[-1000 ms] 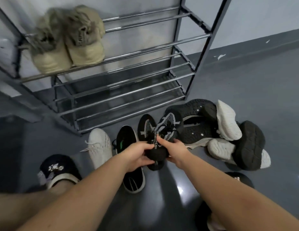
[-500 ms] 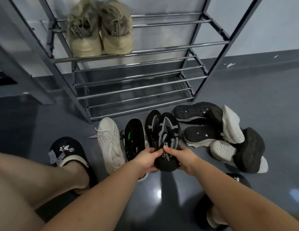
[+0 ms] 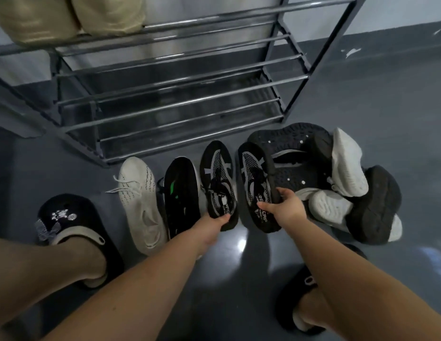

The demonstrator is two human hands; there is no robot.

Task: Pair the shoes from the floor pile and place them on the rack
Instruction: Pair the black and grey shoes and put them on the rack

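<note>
**One black knit shoe in each hand**

My left hand grips the heel of one black-and-grey knit shoe; my right hand grips the heel of its match, thumb inside the collar, toes pointing at the metal rack. Both arms reach straight forward. The insole print is partly legible, "CAP". On the floor beside them lie one white laced sneaker and one black shoe with green marks; a pile of black and white shoes sits right. Two beige shoes occupy the rack's upper shelf.

Shiny chrome metal rack, glossy grey floor, matt black knit shoes, white textured rubber soles
</note>
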